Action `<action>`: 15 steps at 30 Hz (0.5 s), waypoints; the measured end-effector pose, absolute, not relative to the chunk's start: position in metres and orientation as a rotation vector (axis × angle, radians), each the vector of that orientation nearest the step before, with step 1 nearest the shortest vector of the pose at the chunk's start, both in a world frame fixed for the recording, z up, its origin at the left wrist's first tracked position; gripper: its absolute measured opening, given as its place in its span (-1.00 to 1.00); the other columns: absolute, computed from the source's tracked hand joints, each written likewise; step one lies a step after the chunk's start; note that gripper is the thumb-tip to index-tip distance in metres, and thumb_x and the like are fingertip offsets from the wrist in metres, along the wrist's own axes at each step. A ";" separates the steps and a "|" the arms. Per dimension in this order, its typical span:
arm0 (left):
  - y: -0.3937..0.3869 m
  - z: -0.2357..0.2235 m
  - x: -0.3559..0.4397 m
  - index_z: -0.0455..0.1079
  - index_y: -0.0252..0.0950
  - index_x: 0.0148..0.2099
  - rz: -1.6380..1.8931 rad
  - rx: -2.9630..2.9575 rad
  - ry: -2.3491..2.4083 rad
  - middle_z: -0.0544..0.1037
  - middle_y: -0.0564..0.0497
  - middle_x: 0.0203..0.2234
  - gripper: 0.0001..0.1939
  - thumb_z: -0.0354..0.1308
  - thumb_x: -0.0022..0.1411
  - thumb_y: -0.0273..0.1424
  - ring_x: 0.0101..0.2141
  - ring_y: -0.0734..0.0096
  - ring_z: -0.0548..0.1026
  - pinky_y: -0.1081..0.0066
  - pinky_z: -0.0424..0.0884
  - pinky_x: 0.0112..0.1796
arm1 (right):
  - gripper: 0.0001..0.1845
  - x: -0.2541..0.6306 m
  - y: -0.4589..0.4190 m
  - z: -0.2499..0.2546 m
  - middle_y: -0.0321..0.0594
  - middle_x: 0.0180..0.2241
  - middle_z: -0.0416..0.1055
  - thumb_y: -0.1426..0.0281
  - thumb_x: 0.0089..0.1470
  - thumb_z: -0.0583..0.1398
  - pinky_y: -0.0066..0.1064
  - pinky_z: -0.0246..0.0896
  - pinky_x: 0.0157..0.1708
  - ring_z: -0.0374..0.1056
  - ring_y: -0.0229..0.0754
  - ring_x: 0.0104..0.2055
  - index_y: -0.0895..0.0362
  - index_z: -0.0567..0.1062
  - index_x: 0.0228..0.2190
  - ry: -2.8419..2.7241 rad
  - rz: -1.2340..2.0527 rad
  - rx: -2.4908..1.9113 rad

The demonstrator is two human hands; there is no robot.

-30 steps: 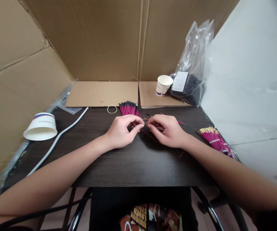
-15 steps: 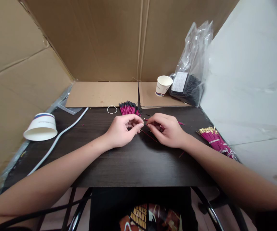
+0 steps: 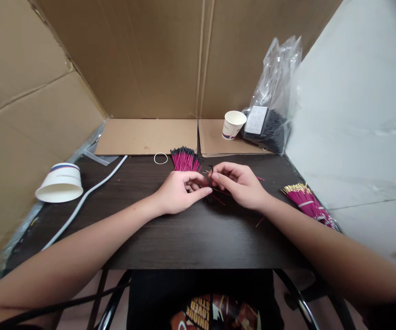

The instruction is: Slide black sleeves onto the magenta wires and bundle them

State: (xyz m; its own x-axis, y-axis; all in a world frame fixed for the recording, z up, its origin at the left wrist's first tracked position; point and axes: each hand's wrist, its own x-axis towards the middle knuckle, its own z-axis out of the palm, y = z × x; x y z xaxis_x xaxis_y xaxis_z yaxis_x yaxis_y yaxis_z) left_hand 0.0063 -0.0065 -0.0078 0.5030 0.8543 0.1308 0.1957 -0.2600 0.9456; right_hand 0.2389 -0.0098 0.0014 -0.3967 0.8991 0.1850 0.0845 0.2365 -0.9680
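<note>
My left hand [image 3: 180, 192] and my right hand [image 3: 241, 185] meet fingertip to fingertip over the middle of the dark table [image 3: 170, 238]. Both are pinched closed on a thin pink wire [image 3: 214, 189] with a small black piece at its end. Just behind my left hand lies a fanned bundle of pink wires with black tips [image 3: 185, 159]. A few loose pink wires lie under and beside my right hand. A second bundle of pink wires with gold ends [image 3: 306, 201] rests at the table's right edge.
A white rubber band [image 3: 160, 158] lies near the back edge. An overturned paper bowl [image 3: 60, 182] and a white cable [image 3: 84, 199] are at the left. An upright paper cup [image 3: 233, 124] and a plastic bag of black parts [image 3: 270, 123] stand at the back right. Cardboard walls surround the table.
My hands have drawn closer together and a little toward me, fingertips now touching. The view has shifted slightly downward.
</note>
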 end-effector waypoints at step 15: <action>0.001 0.000 -0.001 0.57 -0.33 -0.37 0.925 1.999 1.131 0.55 0.03 -0.58 -0.57 0.25 0.48 -0.14 -0.59 0.57 0.37 0.46 0.30 -0.47 | -0.65 0.251 -0.003 -0.004 -0.16 -0.28 0.54 0.19 0.38 0.27 -0.50 0.25 -0.30 0.36 -0.38 -0.33 0.25 0.60 -0.08 -1.957 0.674 -1.089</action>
State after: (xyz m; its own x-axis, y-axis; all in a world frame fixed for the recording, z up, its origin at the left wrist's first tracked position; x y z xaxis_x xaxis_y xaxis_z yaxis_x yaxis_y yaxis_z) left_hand -0.0008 0.0013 0.0001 0.3778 0.8895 0.2570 0.4283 -0.4140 0.8032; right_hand 0.2513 -0.0029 -0.0040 -0.3276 0.8674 0.3746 0.4531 0.4921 -0.7433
